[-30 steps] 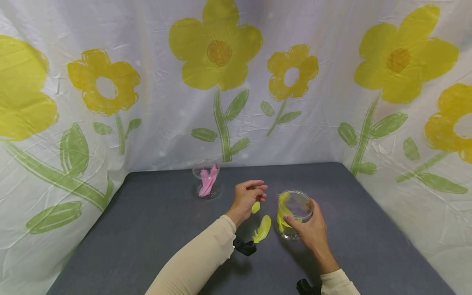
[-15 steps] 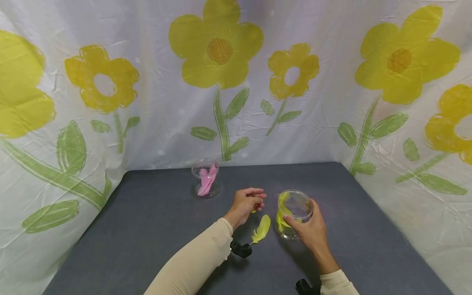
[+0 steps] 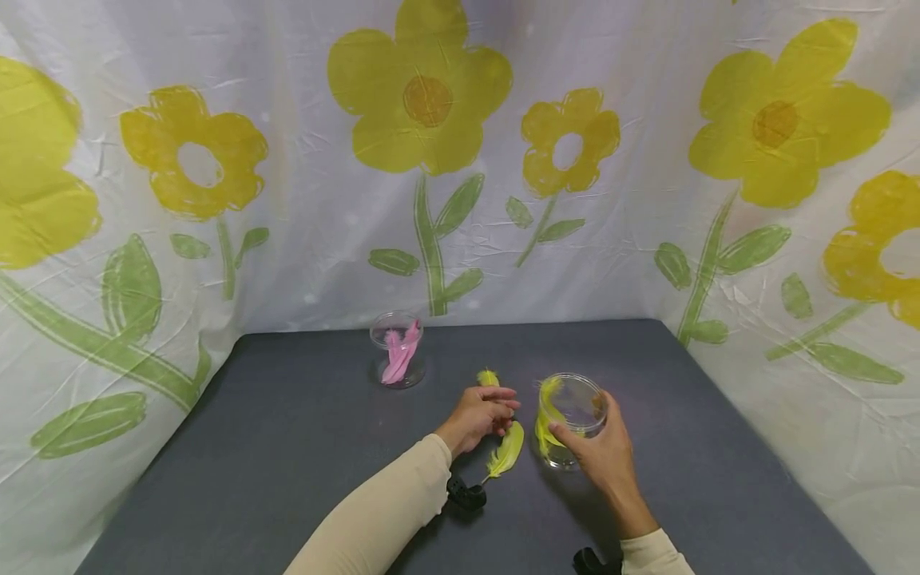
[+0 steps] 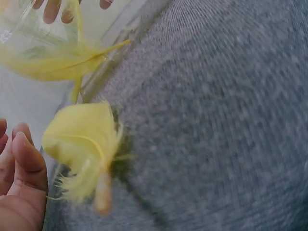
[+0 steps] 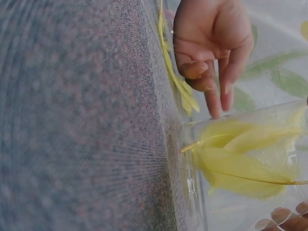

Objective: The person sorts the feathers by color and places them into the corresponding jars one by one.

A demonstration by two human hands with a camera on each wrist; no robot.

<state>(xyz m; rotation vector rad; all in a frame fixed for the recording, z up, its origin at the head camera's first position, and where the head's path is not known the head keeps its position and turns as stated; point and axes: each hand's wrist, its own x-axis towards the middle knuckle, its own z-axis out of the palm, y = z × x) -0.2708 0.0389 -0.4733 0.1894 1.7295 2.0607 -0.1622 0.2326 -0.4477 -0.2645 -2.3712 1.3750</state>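
Observation:
My right hand (image 3: 607, 459) grips a clear jar (image 3: 575, 403) from its right side, thumb in front. Yellow feathers (image 5: 245, 163) stand inside the jar, as the right wrist view shows. To its left, my left hand (image 3: 477, 417) hovers low over the table, fingers loosely bent and holding nothing. A loose yellow feather (image 3: 509, 449) lies just in front of those fingers; it appears large as a curled feather (image 4: 82, 139) in the left wrist view. Beyond the hand pokes the tip of another yellow feather (image 3: 488, 378), its remainder hidden.
A second clear jar with pink feathers (image 3: 399, 355) stands at the back left of the dark grey table (image 3: 287, 455). A white curtain (image 3: 309, 263) with printed yellow flowers encloses the table's back and sides.
My left hand has come down and nearer to me, uncovering the far feather's tip and reaching the near feather. My right hand keeps its grip on the jar.

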